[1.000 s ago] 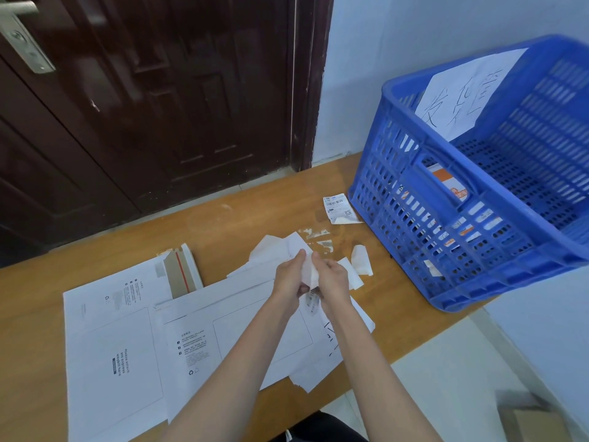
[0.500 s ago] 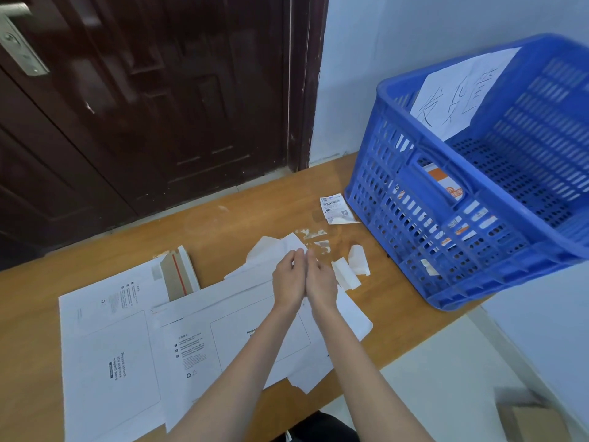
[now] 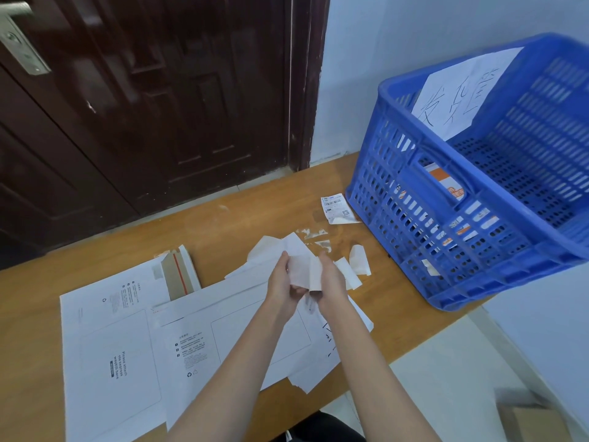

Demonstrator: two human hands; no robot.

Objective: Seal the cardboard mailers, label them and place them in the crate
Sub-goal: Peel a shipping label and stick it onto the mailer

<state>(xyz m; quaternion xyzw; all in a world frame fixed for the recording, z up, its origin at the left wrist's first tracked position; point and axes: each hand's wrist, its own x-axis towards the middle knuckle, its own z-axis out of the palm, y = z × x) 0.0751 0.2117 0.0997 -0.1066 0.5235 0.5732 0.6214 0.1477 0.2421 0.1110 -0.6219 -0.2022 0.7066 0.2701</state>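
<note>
Both hands, the left hand [image 3: 282, 280] and right hand [image 3: 330, 282], pinch a label [image 3: 302, 272] between curled fingers above the mailers [image 3: 223, 330] on the desk [image 3: 223, 224], apparently peeling its backing, the crate [image 3: 478, 193] waiting alongside.

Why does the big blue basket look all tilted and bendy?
In the head view, the wide-angle lens warps the edges, so the blue plastic crate leans and its far rim smears slightly; the middle, where both hands hold a white paper slip, stays sharp, under soft, even light.
</note>
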